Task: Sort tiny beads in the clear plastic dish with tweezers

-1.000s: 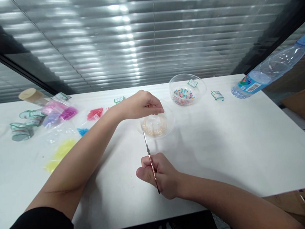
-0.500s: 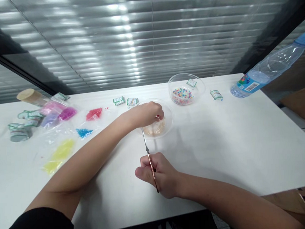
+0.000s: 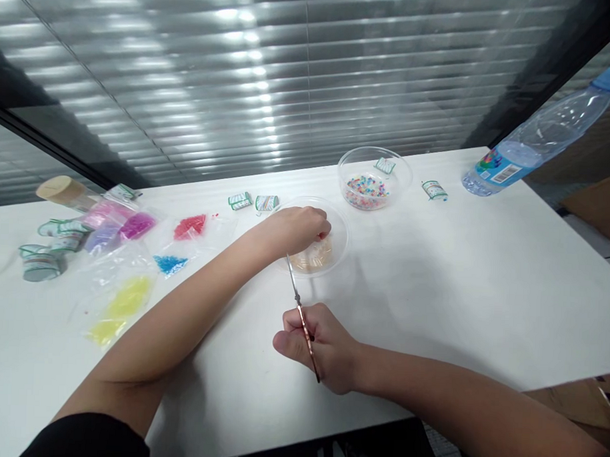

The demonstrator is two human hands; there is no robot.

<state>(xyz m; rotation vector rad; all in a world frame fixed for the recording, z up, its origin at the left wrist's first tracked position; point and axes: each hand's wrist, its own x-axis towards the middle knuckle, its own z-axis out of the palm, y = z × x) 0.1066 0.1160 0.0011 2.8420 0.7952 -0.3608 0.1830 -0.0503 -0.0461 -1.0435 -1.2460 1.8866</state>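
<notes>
My right hand (image 3: 323, 346) is closed around the handles of a pair of scissors (image 3: 304, 325), whose metal blades point away from me toward the near rim of a clear plastic dish. My left hand (image 3: 305, 228) reaches over that clear dish (image 3: 346, 246), fingers curled down and pinched together; what they hold, if anything, is hidden. Pale tan tube-like pieces (image 3: 311, 259) lie in the dish under my left hand. Behind it, to the right, stands a clear bowl (image 3: 409, 175) with multicoloured beads (image 3: 366, 190) in the bottom.
Bags of red beads (image 3: 189, 226), blue beads (image 3: 169, 264) and yellow beads (image 3: 125, 302) lie to the left, beside purple and pink ones. Several small printed packets (image 3: 266, 202) are scattered about. A water bottle (image 3: 507, 165) stands at the back right, before the window blinds (image 3: 190, 84).
The whole view has shifted very slightly. Both hands keep nearly the same place, the left still curled over the dish and the right still gripping the scissors.
</notes>
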